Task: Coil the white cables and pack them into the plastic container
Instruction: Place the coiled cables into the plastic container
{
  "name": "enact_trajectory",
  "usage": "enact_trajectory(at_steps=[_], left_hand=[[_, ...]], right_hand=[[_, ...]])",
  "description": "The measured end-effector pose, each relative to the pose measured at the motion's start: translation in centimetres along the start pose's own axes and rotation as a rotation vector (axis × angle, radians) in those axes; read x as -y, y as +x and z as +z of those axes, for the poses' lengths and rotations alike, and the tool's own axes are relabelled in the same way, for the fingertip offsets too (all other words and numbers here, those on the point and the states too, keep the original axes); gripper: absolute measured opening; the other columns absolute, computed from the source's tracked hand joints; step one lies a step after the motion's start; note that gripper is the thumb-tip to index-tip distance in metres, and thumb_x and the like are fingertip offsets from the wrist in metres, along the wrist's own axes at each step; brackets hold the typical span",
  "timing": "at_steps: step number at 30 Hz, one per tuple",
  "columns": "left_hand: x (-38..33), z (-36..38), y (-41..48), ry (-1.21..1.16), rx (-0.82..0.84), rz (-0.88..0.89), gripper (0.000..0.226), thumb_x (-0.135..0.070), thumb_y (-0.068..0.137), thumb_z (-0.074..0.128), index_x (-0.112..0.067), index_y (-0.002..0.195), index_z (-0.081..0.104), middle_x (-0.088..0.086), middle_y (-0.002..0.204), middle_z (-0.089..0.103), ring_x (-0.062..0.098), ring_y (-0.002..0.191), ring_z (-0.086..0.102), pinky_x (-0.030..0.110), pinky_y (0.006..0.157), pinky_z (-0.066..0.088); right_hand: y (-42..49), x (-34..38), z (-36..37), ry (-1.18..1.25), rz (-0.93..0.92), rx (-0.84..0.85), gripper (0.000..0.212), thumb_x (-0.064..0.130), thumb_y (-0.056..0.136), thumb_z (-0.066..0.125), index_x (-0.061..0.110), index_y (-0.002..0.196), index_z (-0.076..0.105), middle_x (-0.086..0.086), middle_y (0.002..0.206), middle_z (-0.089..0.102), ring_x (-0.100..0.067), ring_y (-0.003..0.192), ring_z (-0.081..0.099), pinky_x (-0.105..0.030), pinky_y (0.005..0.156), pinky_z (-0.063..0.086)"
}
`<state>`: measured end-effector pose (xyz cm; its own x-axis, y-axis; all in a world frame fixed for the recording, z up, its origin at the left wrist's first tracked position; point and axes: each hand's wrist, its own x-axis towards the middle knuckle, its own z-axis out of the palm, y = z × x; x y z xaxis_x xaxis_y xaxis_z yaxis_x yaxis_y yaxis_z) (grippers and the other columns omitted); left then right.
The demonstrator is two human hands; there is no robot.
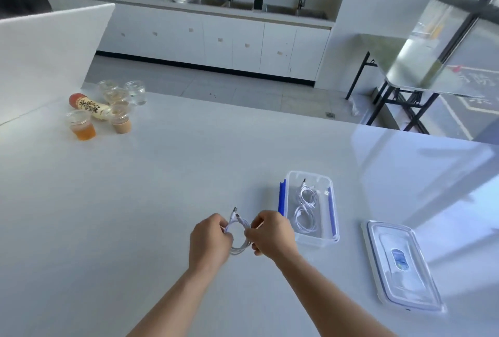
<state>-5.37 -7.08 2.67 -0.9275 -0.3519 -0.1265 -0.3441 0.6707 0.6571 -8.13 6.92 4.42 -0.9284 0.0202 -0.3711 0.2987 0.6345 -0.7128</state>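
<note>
White cable (239, 231), clear container (310, 239) with blue clips (282, 197), white table (162, 201)

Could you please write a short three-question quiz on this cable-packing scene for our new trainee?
1. True or false: the lid is clipped onto the plastic container.
2. Which hands hold the white cable being coiled? A) left hand only B) right hand only C) both
3. Fill in: coiled cables already lie inside the ____.

Key
1. False; the lid lies flat on the table, to the right of the open container.
2. C; each hand grips one side of the coil, above the table.
3. Container.
</note>
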Motion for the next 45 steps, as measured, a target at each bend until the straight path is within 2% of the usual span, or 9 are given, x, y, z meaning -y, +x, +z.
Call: enact_trajectory(at_steps=[7,13,19,24,28,31,34,41,45], left_hand=[[-8.0,3.9,-0.3,0.025,0.110,0.126,0.013,-0.009,0.077,0.060,-0.018,0.085,0.066,-0.003,0.081,0.070,0.023,0.075,0.061,0.024,0.060,0.039],[-13.2,6.8,0.2,0.051,0.167,0.182,0.014,-0.013,0.079,0.061,-0.019,0.089,0.069,0.000,0.090,0.074,0.025,0.085,0.066,0.025,0.066,0.045],[-15.1,9.4,1.1,0.151,0.198,0.208,0.019,-0.011,0.082,0.056,-0.018,0.094,0.068,0.004,0.097,0.074,0.027,0.092,0.067,0.028,0.075,0.052],[-15.8,11.0,2.2,0.328,0.203,0.271,0.025,-0.005,0.083,0.053,-0.013,0.102,0.067,0.010,0.104,0.072,0.031,0.098,0.067,0.034,0.079,0.054],[-16.7,11.9,3.0,0.533,0.216,0.328,0.031,-0.003,0.087,0.049,-0.015,0.112,0.063,0.010,0.112,0.070,0.032,0.104,0.066,0.036,0.083,0.052],[-17.0,12.1,3.4,0.632,0.207,0.358,0.027,-0.003,0.088,0.050,-0.015,0.108,0.062,0.009,0.110,0.071,0.032,0.102,0.067,0.035,0.081,0.052],[-17.0,12.6,3.5,0.700,0.237,0.365,0.027,-0.001,0.088,0.049,-0.014,0.107,0.062,0.009,0.109,0.070,0.032,0.101,0.068,0.034,0.079,0.052],[-16.3,13.7,3.0,0.754,0.280,0.361,0.030,-0.003,0.091,0.048,-0.018,0.112,0.064,0.007,0.114,0.071,0.030,0.106,0.067,0.034,0.083,0.052],[-16.3,13.8,3.0,0.754,0.283,0.362,0.029,-0.004,0.091,0.048,-0.017,0.112,0.064,0.008,0.114,0.070,0.030,0.107,0.067,0.034,0.084,0.051]], right_hand=[[0.2,-3.6,-7.9,-0.104,-0.014,-0.148,0.013,0.021,0.074,0.062,0.021,0.086,0.067,-0.003,0.075,0.075,-0.026,0.070,0.073,-0.040,0.068,0.062],[1.3,-5.8,-12.7,-0.201,0.044,-0.246,0.016,0.032,0.077,0.065,0.027,0.091,0.070,0.006,0.090,0.074,-0.021,0.085,0.068,-0.026,0.063,0.051],[3.3,-7.2,-14.4,-0.253,0.098,-0.240,0.016,0.030,0.076,0.063,0.027,0.090,0.070,0.006,0.086,0.073,-0.021,0.082,0.068,-0.024,0.057,0.045],[5.4,-7.9,-14.1,-0.387,0.091,-0.218,0.019,0.023,0.076,0.057,0.018,0.089,0.070,-0.001,0.086,0.072,-0.029,0.080,0.066,-0.027,0.061,0.048],[6.9,-8.3,-13.9,-0.479,0.091,-0.178,0.017,0.016,0.076,0.054,0.013,0.087,0.065,-0.003,0.087,0.069,-0.032,0.073,0.056,-0.025,0.062,0.042],[7.8,-8.2,-13.9,-0.527,0.073,-0.156,0.003,0.014,0.078,0.053,0.014,0.077,0.056,-0.004,0.079,0.060,-0.032,0.072,0.052,-0.027,0.062,0.041],[8.2,-8.1,-13.7,-0.560,0.073,-0.143,0.009,0.012,0.078,0.053,0.016,0.072,0.050,-0.004,0.077,0.057,-0.031,0.071,0.052,-0.028,0.062,0.040],[8.3,-8.7,-13.1,-0.605,0.092,-0.110,0.014,0.006,0.079,0.054,0.018,0.073,0.050,-0.005,0.078,0.055,-0.031,0.072,0.052,-0.028,0.063,0.040],[8.1,-8.4,-13.1,-0.658,0.064,-0.092,0.013,0.006,0.083,0.055,0.018,0.079,0.052,-0.008,0.092,0.068,-0.032,0.077,0.057,-0.029,0.064,0.039]])
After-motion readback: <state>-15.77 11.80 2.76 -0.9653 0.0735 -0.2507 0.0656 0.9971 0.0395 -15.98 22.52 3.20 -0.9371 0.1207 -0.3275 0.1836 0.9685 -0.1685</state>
